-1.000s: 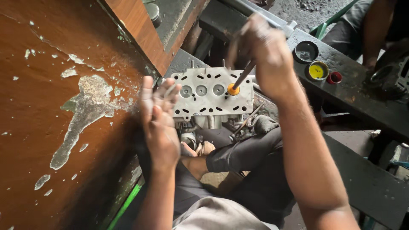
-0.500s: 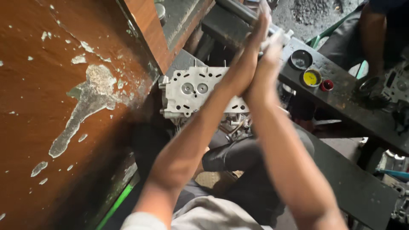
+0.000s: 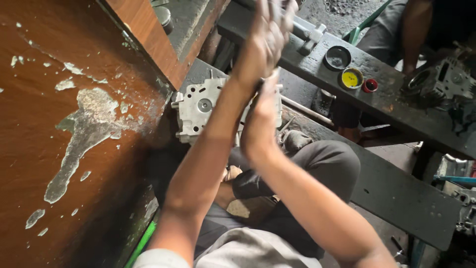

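My left hand [image 3: 267,34] and right hand [image 3: 260,124] are pressed palm to palm above a grey metal cylinder head [image 3: 198,106]. The left hand sits higher and further forward, and the right palm lies against its wrist. A thin stick is pinched between the palms and almost wholly hidden by them. The cylinder head rests on a dark bench against a wooden edge, and my arms cover its right half. My knees in dark trousers [image 3: 322,159] are below it.
A brown wooden surface with peeling paint [image 3: 74,124] fills the left. On the dark bench behind stand a yellow tin [image 3: 352,78], a red cap [image 3: 370,85] and a dark round tin [image 3: 338,57]. Another person's arm [image 3: 411,34] works on an engine part [image 3: 441,79] at top right.
My left hand left the cylinder head and joined the right around the stick. The palms have since slid, the left hand moving up and forward and the right one back.
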